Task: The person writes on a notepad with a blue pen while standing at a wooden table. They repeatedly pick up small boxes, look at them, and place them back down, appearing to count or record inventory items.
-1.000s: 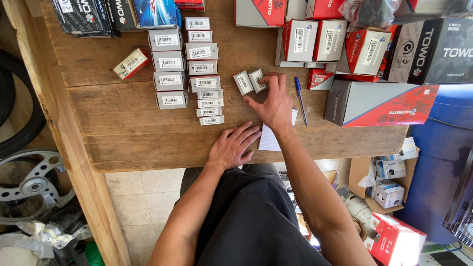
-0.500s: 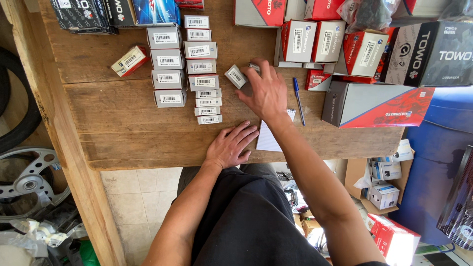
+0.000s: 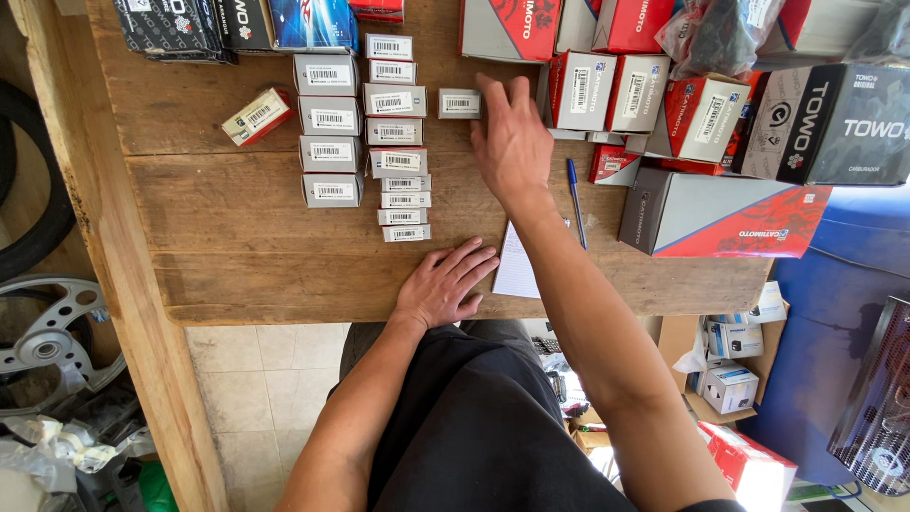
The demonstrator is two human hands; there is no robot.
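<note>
Right hand [image 3: 512,142] grip spread, fingertips on small grey box [image 3: 459,103] | left hand [image 3: 444,284] flat on table [image 3: 237,246]

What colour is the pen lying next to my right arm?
Blue. The pen shows in the head view, lying on the wooden table beside the right hand.

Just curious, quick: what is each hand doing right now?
Left hand: open, flat on the wooden table.
Right hand: open, fingertips on a small grey box.

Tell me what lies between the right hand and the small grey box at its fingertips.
Nothing visible does. The right hand has its fingertips already at the right end of the small grey box, which lies on bare wooden table just right of the middle column of boxes.
</note>
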